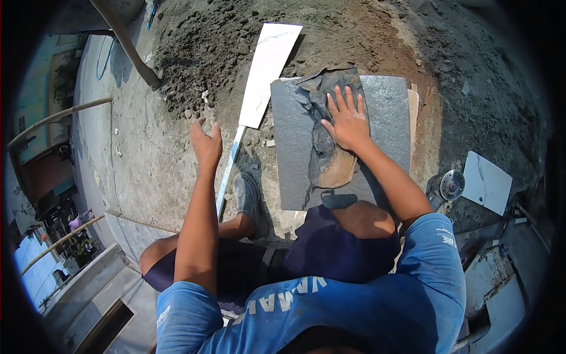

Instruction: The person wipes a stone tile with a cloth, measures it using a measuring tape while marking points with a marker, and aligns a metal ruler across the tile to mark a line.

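Note:
My right hand (348,121) lies flat with fingers spread on a crumpled dark sheet (319,147), torn at the edges and dusty brown toward its near end. Beneath the sheet is a large grey textured tile (386,97), close in front of my bent knee. My left hand (206,144) hangs over the ground to the left, thumb and fingers apart, holding nothing. Between the hands, a tapered white marbled tile piece (268,74) rests on the soil. A long narrow blue-and-white strip (229,168) runs from its near end toward me.
Right of the grey tile sit a power tool with a round metal disc (452,185) and a white marbled tile offcut (487,183). Brown cardboard (414,112) shows along the grey tile's right edge. Loose dark soil (200,53) spreads beyond. A wooden pole (127,47) stands at far left.

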`<state>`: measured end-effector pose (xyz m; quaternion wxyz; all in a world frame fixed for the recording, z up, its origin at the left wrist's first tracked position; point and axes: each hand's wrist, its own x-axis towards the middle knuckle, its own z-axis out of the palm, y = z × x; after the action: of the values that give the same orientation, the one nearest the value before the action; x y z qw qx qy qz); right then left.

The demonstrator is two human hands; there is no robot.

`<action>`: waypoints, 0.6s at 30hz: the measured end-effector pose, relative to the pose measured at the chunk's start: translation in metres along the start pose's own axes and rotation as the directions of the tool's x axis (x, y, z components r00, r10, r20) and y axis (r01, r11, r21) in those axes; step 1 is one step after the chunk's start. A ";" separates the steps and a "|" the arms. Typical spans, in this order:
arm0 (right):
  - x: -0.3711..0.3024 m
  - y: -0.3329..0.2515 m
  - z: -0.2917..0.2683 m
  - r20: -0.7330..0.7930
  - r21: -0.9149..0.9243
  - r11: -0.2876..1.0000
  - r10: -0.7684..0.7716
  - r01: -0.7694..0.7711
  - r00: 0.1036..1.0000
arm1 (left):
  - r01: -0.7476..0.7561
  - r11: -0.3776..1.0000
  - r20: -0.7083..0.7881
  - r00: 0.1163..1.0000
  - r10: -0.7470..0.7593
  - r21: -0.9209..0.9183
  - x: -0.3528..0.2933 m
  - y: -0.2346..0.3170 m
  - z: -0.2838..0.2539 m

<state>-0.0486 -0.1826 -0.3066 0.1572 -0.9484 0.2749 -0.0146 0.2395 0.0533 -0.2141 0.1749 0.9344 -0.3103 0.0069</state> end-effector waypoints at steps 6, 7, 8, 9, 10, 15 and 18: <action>0.021 -0.111 0.047 0.096 0.110 0.930 -0.360 0.349 0.928 | 0.003 0.995 0.059 0.998 0.003 -0.095 -0.008 0.012 0.030; -0.008 -0.129 0.055 0.174 0.131 0.876 -0.482 0.465 0.859 | 0.003 0.991 0.057 0.998 0.004 -0.131 -0.004 0.017 0.033; -0.044 -0.142 0.056 0.203 0.149 0.840 -0.542 0.522 0.815 | 0.006 0.987 0.050 0.999 0.002 -0.158 0.000 0.018 0.030; -0.070 -0.142 0.054 0.233 0.167 0.803 -0.596 0.573 0.768 | 0.006 0.987 0.045 0.999 0.001 -0.162 0.003 0.018 0.028; -0.075 -0.130 0.051 0.234 0.161 0.806 -0.592 0.570 0.771 | 0.007 0.984 0.033 0.999 -0.001 -0.179 0.004 0.020 0.027; -0.005 -0.087 0.028 0.160 0.083 0.938 -0.344 0.335 0.925 | -0.095 0.980 0.034 0.994 0.102 -0.173 -0.001 0.016 0.032; 0.062 -0.032 0.027 0.042 -0.094 0.994 -0.060 0.064 0.997 | -0.180 0.967 0.096 0.975 0.199 -0.178 -0.016 0.043 0.042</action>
<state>0.0240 -0.1815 -0.3264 0.1166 -0.9631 0.2424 0.0123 0.1975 0.0169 -0.2416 0.2342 0.8812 -0.4070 -0.0555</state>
